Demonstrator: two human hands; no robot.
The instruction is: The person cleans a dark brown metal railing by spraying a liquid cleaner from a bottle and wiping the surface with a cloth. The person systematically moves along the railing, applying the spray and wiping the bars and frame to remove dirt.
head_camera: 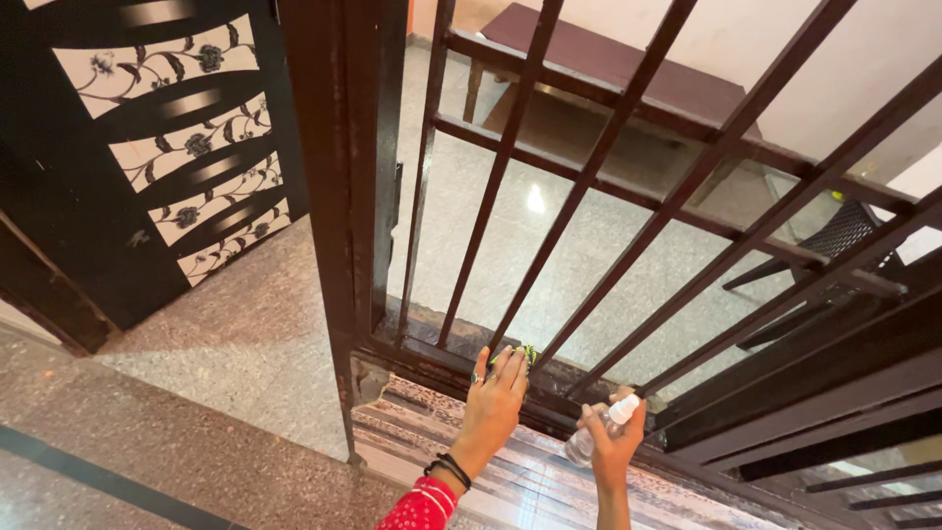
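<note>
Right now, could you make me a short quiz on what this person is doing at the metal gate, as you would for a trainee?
1. True or false: the left hand presses a green cloth against the bottom rail of the gate.
2. What does the right hand hold? A) a hammer B) a small clear spray bottle C) a paintbrush
3. What is worn on the left wrist?

Key
1. True; only a bit of the cloth shows past the fingertips.
2. B.
3. Dark bangles, above a red sleeve.
</note>
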